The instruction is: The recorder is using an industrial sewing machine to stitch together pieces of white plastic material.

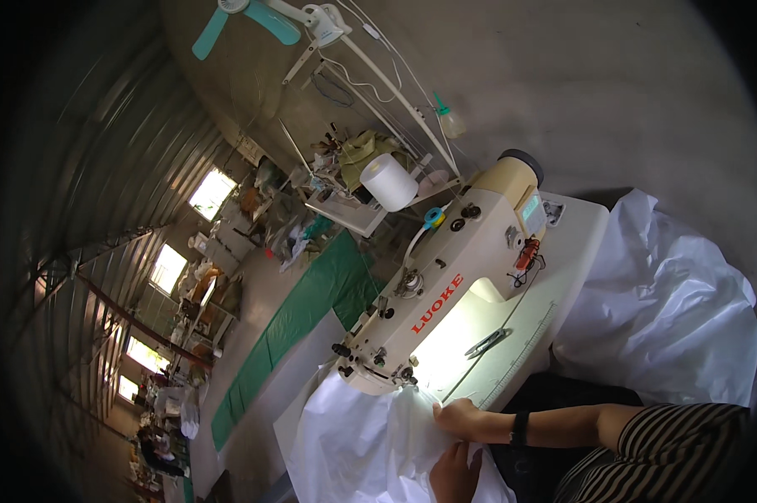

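Note:
White, slightly shiny fabric lies under the needle end of a cream sewing machine and hangs down toward me. My right hand, a black band on its wrist, is closed at the fabric's edge just in front of the presser foot, fingertips pinched together. Lower down, my left hand has its fingers curled on the same fabric, thumb a little apart; its lower part leaves the picture. A bright lamp glare on the machine bed washes out the stitching spot. A small pair of thread snips rests on the bed.
More white fabric is heaped at the right end of the machine table. A white thread cone stands behind the machine, under a small teal-bladed fan. Green sheeting covers the floor area at left. Further back are windows and cluttered worktables.

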A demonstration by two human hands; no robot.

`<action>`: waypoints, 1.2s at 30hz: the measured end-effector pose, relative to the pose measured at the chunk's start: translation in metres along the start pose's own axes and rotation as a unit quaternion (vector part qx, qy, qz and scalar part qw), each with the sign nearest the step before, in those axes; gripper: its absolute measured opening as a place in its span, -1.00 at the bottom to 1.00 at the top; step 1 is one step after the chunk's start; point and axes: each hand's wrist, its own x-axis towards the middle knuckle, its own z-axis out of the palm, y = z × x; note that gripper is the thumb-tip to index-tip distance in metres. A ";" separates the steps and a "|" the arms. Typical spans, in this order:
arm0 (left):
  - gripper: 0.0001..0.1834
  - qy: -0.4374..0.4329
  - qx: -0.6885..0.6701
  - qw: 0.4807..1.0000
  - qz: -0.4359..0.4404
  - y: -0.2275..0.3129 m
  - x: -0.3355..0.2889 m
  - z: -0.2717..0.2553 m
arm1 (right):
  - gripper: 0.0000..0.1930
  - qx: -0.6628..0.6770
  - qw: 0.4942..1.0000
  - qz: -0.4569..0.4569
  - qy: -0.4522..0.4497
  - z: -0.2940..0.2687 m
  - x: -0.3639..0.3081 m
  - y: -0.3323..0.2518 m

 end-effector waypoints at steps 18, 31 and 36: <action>-0.70 0.185 -0.057 0.981 -0.005 0.032 -0.054 -0.008 | -0.52 0.415 0.901 -0.079 -0.102 0.035 -0.149 0.062; -0.56 -0.070 -0.115 0.991 0.018 0.075 -0.085 0.040 | -0.56 0.430 0.873 -0.048 -0.225 0.010 -0.194 0.111; -0.51 -0.087 -0.203 0.975 0.020 0.087 -0.094 0.050 | -0.36 0.245 0.962 -0.119 0.018 0.013 -0.181 0.087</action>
